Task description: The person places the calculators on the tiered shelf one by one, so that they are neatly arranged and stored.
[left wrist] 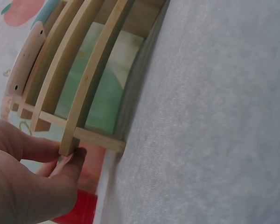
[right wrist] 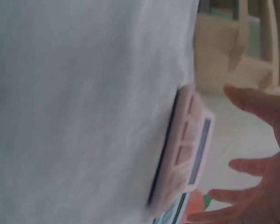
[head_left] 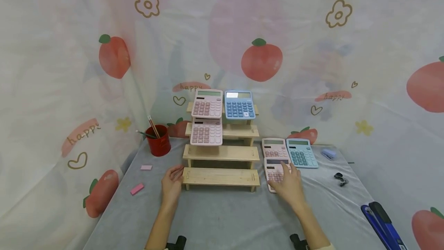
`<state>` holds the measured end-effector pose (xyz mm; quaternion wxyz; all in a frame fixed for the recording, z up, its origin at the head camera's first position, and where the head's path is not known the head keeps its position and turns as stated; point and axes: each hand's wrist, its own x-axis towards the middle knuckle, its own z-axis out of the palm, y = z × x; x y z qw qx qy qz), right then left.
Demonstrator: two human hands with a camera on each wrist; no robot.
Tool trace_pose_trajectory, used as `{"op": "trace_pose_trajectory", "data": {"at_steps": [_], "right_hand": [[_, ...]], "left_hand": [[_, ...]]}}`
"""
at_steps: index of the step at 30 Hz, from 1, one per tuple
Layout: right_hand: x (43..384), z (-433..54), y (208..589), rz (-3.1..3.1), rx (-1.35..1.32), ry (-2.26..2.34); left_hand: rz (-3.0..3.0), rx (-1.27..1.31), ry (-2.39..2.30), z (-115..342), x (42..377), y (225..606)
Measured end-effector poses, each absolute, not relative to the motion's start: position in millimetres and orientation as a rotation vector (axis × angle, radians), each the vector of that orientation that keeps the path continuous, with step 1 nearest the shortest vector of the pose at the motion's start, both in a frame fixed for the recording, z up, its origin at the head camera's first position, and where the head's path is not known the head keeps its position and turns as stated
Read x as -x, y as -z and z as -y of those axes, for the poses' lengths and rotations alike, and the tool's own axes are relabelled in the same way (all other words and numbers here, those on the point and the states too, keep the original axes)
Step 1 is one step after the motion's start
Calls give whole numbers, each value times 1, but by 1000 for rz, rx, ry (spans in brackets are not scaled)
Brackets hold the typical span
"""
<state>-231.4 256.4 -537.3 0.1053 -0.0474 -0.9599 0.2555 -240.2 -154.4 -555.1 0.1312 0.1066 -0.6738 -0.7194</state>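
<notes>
My left hand [head_left: 171, 186] pinches the left end of the lowest step of a wooden tiered stand [head_left: 221, 176]. In the left wrist view its thumb and fingers [left wrist: 77, 161] meet on either side of the board's end. Spread fingers mark my right hand [head_left: 292, 185], which hovers over a pink calculator [head_left: 274, 169] lying on the cloth. Behind that one lie another pink calculator [head_left: 275, 149] and a light-blue calculator [head_left: 302, 153]. On the stand, two pink calculators lean at left on the upper steps, and a blue calculator [head_left: 240, 105] leans at top right.
A red cup [head_left: 159, 146] with brushes stands left of the stand. Two pink erasers [head_left: 137, 189] lie in front of it. At right are a small pale-blue item [head_left: 328, 154], black clips [head_left: 341, 179] and a blue stapler [head_left: 383, 225]. A patterned curtain hangs behind.
</notes>
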Motion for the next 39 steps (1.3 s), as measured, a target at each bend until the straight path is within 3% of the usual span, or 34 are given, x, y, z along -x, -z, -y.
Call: {"op": "trace_pose_trajectory", "data": {"at_steps": [13,34,39], "right_hand": [[238,-272,557,3058,86,-677],[231,-247,547,3070,246,-655],[224,-246,529,3003,185,-642]], "left_hand": [[1966,-311,2072,154,240,555],[1964,-304,2090,154,239,554],[1954,-315,2087,153,239,554]]}}
